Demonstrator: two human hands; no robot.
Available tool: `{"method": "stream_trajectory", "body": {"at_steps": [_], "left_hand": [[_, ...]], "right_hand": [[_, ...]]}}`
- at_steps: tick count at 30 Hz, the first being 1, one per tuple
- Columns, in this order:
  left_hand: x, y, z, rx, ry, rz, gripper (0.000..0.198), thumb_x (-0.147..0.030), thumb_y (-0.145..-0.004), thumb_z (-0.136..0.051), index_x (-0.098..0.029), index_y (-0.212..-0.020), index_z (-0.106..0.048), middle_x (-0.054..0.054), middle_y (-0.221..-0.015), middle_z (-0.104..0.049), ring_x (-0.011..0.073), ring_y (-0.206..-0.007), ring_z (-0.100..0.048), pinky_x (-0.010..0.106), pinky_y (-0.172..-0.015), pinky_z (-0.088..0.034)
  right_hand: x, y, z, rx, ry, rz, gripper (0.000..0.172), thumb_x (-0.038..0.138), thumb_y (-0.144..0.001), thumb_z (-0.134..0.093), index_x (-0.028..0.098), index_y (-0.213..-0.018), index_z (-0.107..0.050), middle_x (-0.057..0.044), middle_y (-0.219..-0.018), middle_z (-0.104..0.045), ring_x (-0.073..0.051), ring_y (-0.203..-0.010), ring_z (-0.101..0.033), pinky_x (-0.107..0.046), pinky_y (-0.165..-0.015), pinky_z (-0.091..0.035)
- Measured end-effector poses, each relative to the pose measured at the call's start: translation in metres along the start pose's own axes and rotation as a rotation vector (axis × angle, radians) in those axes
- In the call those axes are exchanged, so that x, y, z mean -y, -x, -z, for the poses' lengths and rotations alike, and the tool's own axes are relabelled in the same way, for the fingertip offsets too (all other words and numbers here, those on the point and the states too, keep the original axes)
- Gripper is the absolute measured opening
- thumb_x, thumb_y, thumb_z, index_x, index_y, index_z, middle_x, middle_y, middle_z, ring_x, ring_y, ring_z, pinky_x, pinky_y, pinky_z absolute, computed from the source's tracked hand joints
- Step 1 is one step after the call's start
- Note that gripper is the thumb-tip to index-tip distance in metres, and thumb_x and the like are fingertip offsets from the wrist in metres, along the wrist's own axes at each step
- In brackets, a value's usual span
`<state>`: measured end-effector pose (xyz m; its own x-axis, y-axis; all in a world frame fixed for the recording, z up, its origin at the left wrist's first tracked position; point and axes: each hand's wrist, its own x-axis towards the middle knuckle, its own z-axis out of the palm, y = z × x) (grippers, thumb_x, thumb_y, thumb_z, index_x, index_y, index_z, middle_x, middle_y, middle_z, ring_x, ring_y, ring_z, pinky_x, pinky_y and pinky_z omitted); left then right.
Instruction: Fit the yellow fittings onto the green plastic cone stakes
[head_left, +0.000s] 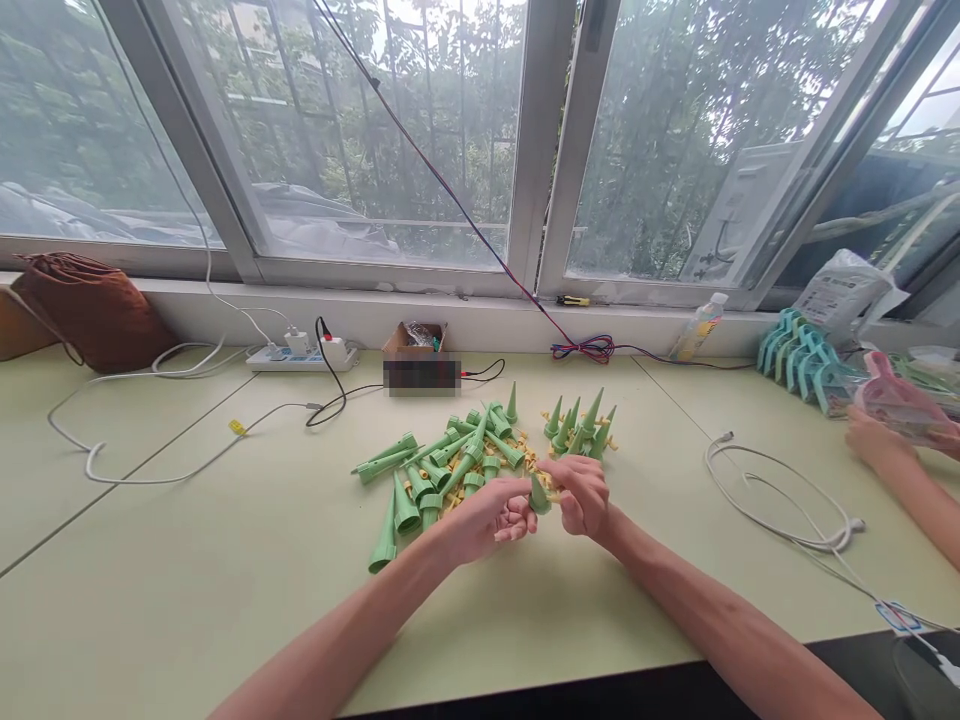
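Observation:
My left hand [491, 520] is closed round a green plastic plant-watering spike [539, 497]. My right hand [581, 492] pinches a small yellow valve piece [553, 492] at the side of that spike; how far it sits in the spike is hidden by the fingers. Left of and beyond my hands lies a loose heap of green spikes [405, 512], most on their sides, mixed with small yellow pieces [530, 455]. Just beyond my right hand, several green spikes [590, 415] stand points up in a cluster, with yellow pieces sticking out of their sides.
Another person's hands [885, 445] hold a pink item [892, 395] at the right, near teal hangers [802, 360]. A coiled white cable [787, 535] lies right of my arm. At the back are a power strip [300, 355], a small cardboard box [415, 338] and a bottle [699, 325].

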<state>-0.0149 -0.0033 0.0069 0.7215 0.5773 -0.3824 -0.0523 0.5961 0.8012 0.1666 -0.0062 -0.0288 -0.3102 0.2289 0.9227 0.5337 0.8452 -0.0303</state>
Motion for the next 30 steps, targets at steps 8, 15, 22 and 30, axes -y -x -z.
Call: {"method": "stream_trajectory", "body": {"at_steps": [8, 15, 22, 30], "left_hand": [[0.000, 0.001, -0.001, 0.017, 0.000, -0.008, 0.027, -0.035, -0.078, -0.072, -0.011, -0.068, -0.065, 0.003, -0.054, -0.063, 0.0009, -0.034, -0.040, 0.012, -0.031, -0.020], [0.003, -0.001, -0.002, 0.037, 0.002, -0.022, 0.027, -0.038, -0.080, -0.072, -0.012, -0.078, -0.064, 0.006, -0.057, -0.066, 0.0032, -0.036, -0.043, 0.014, -0.034, -0.025], [0.007, -0.002, -0.001, 0.052, -0.048, -0.136, 0.036, -0.045, -0.079, -0.076, -0.014, -0.080, -0.058, 0.005, -0.057, -0.064, 0.0090, -0.045, -0.057, 0.015, -0.038, -0.033], [0.012, -0.005, 0.001, 0.023, -0.109, -0.248, 0.042, -0.042, -0.072, -0.082, -0.018, -0.083, -0.050, 0.003, -0.065, -0.067, 0.0105, -0.051, -0.061, 0.020, -0.049, -0.048]], "right_hand": [[-0.001, 0.005, -0.003, -0.034, -0.052, -0.016, 0.041, 0.030, -0.103, -0.025, 0.013, -0.107, -0.062, 0.000, -0.053, -0.051, -0.014, -0.042, -0.044, -0.027, -0.048, -0.032], [0.000, 0.012, -0.008, -0.038, -0.095, -0.147, 0.042, 0.026, -0.100, -0.027, 0.013, -0.104, -0.066, 0.002, -0.048, -0.047, -0.014, -0.039, -0.043, -0.029, -0.048, -0.039], [0.002, 0.012, -0.009, -0.059, -0.126, -0.211, 0.041, 0.026, -0.102, -0.027, 0.013, -0.104, -0.066, 0.002, -0.049, -0.046, -0.014, -0.041, -0.045, -0.028, -0.050, -0.043], [0.008, 0.007, -0.011, -0.018, -0.104, -0.339, 0.043, 0.026, -0.104, -0.025, 0.012, -0.100, -0.066, 0.003, -0.048, -0.046, -0.011, -0.037, -0.039, -0.026, -0.045, -0.036]]}}
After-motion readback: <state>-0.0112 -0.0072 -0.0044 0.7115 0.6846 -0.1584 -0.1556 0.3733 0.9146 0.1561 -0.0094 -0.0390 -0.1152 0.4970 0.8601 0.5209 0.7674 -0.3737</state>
